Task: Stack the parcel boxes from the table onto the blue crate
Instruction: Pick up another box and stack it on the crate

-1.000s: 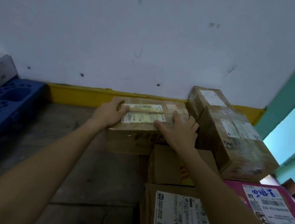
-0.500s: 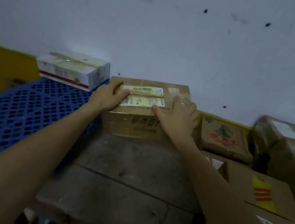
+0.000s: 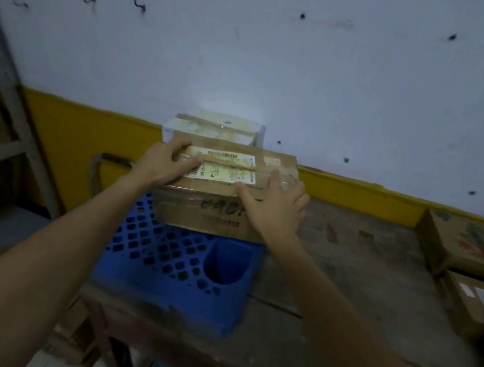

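Head view: the left hand (image 3: 166, 163) grips the parcel box (image 3: 213, 210) at its left top edge, the right hand (image 3: 275, 205) its right near corner; it sits over the blue crate's (image 3: 167, 267) far end (touching or not, I cannot tell), just before a white box (image 3: 214, 128); two cardboard boxes (image 3: 474, 250) lie on the desk (image 3: 364, 269) at right.

Brown box (image 3: 215, 201) carried from table (image 3: 364, 269) to over blue crate (image 3: 173, 271).

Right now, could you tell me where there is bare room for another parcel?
Free: the near half of the blue crate, before the held brown box, and the table between crate and the boxes at right. Crowded: the crate's far end, white box behind.
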